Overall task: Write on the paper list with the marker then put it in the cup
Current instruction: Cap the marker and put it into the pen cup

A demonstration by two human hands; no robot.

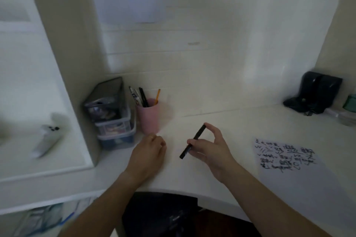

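Head view. Slim black marker (193, 141): centre frame, pinched in right hand (209, 150) fingers. Left hand (149, 152): fingers curled, empty. Pink plastic cup (148, 116): centre-left on bench. Advice: tilt marker upright, lower among pens.

Single head-worn wide-angle view, looking forward and steeply down from above the near edge of a white desk (221, 121), close enough that both forearms enter from the bottom edge. It faces the rear wall (212, 34); lens distortion bows the desk edge and the left partition (63, 54).
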